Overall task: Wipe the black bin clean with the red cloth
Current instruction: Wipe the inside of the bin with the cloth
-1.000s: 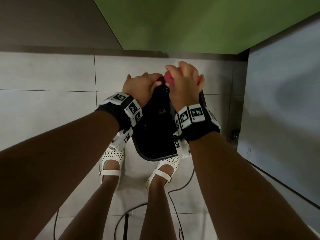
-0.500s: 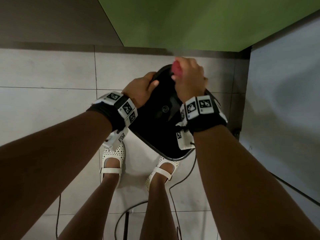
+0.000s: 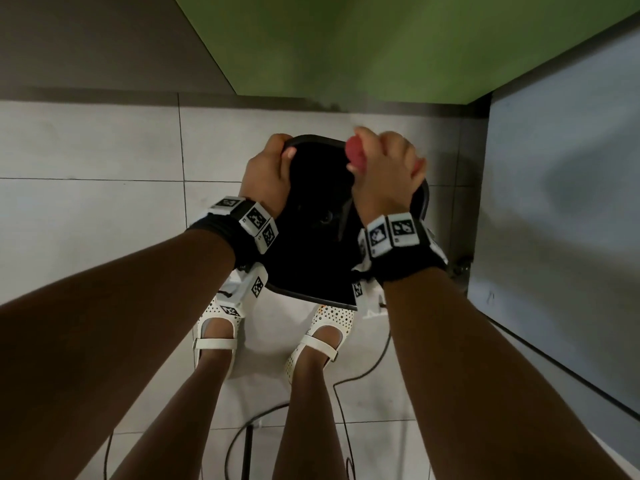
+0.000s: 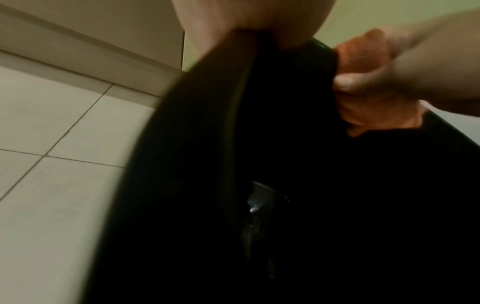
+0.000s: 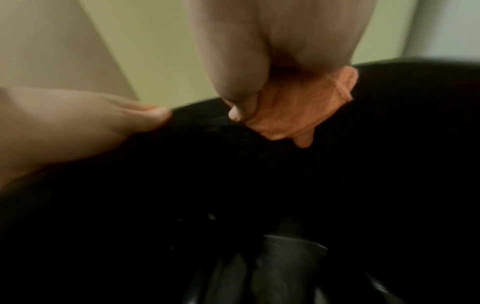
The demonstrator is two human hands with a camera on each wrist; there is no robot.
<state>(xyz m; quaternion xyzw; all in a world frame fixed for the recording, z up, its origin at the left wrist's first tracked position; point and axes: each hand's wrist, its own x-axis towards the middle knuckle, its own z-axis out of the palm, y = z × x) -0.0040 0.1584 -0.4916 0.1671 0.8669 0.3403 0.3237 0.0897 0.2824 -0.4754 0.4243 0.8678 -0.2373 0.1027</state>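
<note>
The black bin (image 3: 311, 258) is held up over the floor with its opening facing me. My left hand (image 3: 268, 168) grips its far left rim, thumb inside; the same rim (image 4: 197, 115) fills the left wrist view. My right hand (image 3: 384, 174) is bunched round the red cloth (image 3: 356, 154) and presses it against the far right inner wall near the rim. The cloth (image 5: 298, 111) shows orange-red under my curled right fingers, and the cloth (image 4: 363, 67) also appears at the bin's far edge. A dark liner lies at the bin's bottom (image 5: 285, 265).
Pale floor tiles (image 3: 86, 209) lie below, a green wall (image 3: 381, 46) ahead and a grey panel (image 3: 561, 237) close on the right. My feet in white sandals (image 3: 218, 327) stand under the bin, with a black cable (image 3: 367, 372) trailing by the right foot.
The bin has been turned between my hands, its opening now more toward me. My right hand with the cloth has slid rightward along the far rim; my left hand has shifted its grip on the rim.
</note>
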